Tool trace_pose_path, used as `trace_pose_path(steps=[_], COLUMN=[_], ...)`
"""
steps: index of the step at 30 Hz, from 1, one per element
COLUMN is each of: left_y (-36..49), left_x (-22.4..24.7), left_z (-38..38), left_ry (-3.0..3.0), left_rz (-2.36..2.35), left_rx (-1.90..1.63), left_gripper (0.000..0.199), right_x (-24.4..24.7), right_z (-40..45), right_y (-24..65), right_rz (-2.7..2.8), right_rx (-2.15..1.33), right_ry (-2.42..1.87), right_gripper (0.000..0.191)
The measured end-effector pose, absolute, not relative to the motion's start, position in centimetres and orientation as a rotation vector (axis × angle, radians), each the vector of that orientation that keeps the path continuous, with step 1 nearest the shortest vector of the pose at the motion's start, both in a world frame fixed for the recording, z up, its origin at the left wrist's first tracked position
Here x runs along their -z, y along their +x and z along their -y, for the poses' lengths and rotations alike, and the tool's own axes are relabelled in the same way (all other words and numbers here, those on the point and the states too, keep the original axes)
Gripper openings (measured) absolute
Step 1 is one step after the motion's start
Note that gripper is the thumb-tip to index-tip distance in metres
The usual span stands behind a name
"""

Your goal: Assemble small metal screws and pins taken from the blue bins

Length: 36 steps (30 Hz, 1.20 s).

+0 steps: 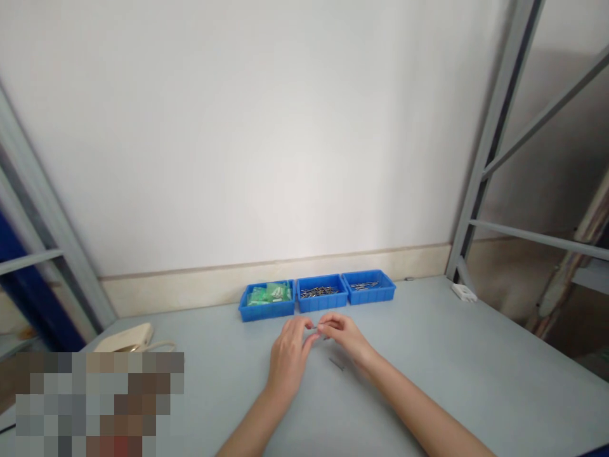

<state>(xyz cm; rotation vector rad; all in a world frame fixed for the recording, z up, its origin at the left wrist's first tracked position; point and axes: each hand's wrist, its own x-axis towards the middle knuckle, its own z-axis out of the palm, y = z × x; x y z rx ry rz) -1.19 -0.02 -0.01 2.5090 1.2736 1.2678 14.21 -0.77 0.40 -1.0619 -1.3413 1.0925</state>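
My left hand [288, 354] and my right hand [348, 335] meet above the table in front of the blue bins. Between their fingertips is a small grey metal piece [314, 327], too small to tell its exact kind. The right thumb and forefinger pinch one end, while the left fingers close around the other. A long thin screw or nail [337, 364] lies on the table just below my right hand. Another short dark bit [326, 338] shows under the right fingers, mostly hidden.
Along the wall stand a blue bin of green packets [242, 310], a blue bin of small metal fasteners [323, 304] and a blue bin of longer ones [373, 296]. A white block [464, 292] sits far right, a cream device [126, 337] at left. Metal frame posts flank the table.
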Motion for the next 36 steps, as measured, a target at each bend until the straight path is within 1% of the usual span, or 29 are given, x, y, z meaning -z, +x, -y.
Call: trace_pose_path(steps=[5,8,14,19,23,28,30,33,36], left_y=[-1.6,-1.8,-2.0,-2.0,-1.9,-1.6,-1.5,-1.4,-1.3], left_x=[-0.1,-0.2,-0.3,-0.6,-0.8,-0.8,-0.8,-0.7,-0.6], left_z=[-0.5,-0.5,-0.2,-0.1,-0.1,0.1,0.2,0.3,0.4], left_ry=[2.582,2.664,2.709,2.699,2.551,2.452,2.426,2.382,2.361], left_rz=[-1.109,-1.03,-1.044,-1.061,-1.095,-1.084,-1.079,-1.067,-1.063], left_rx=[-1.282,-1.264,-1.245,-1.148,-1.178,-1.171,-1.164,-1.157,-1.156], left_gripper=[0.01,0.017,0.024,0.033,0.031,0.03,0.032,0.033,0.026], right_x=[-0.7,-0.6,-0.3,-0.7,-1.3,-1.7,-1.9,-2.2,-2.5], right_z=[1.1,1.0,0.6,0.7,1.1,1.9,2.2,2.8,3.3], right_y=[14.3,14.4,14.8,15.4,15.8,15.9,15.8,15.7,15.7], right_rz=[1.332,1.348,1.367,1.475,1.585,1.682,1.732,1.814,1.864], right_rx=[-1.106,-1.118,-1.11,-1.069,-0.967,-0.76,-0.711,-0.701,-0.735], right_ry=[-1.031,-1.019,-1.058,-1.067,-1.071,-1.123,-1.129,-1.119,-1.106], right_gripper=[0.042,0.042,0.045,0.045,0.041,0.025,0.021,0.023,0.031])
